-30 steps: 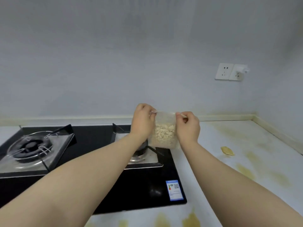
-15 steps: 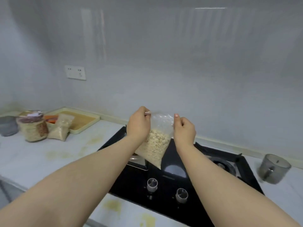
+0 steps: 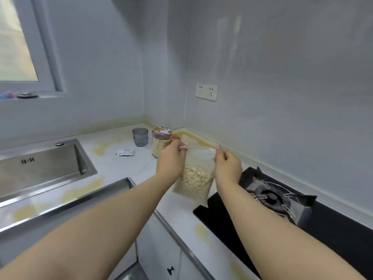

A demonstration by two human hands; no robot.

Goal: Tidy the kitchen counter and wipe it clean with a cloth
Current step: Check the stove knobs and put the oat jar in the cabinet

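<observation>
Head view is showing two bare arms reaching over a white desk (image 3: 129, 168) that is carrying yellow stains. Both hands are holding one clear plastic bag (image 3: 196, 178) up in the air. The left hand (image 3: 171, 160) is pinching the top edge at its left end, and the right hand (image 3: 228, 166) is pinching the same edge at its right end, with the fingers curled. The bag is hanging between them above the desk, between the steel sink (image 3: 40, 168) and the black cooktop (image 3: 333, 235). Its lower half is holding pale oat flakes, and its upper half is looking empty. I cannot tell if its lowest corner is touching the desk.

Behind the left hand, one glass jar (image 3: 159, 143) is standing upright. It is holding similar pale flakes, with something pink and white sitting at its top. Just beside it, on its left, one grey cup (image 3: 140, 136) is standing, and I cannot tell what is in it. One yellowish tray (image 3: 193, 136) is lying in the corner behind the bag. One small white packet (image 3: 125, 152) is lying flat near the cup, and its dark print is too small to read. The marks on the sink wall are not readable either. One burner (image 3: 270, 196) is showing on the cooktop, and one double socket (image 3: 206, 91) is sitting on the wall.
</observation>
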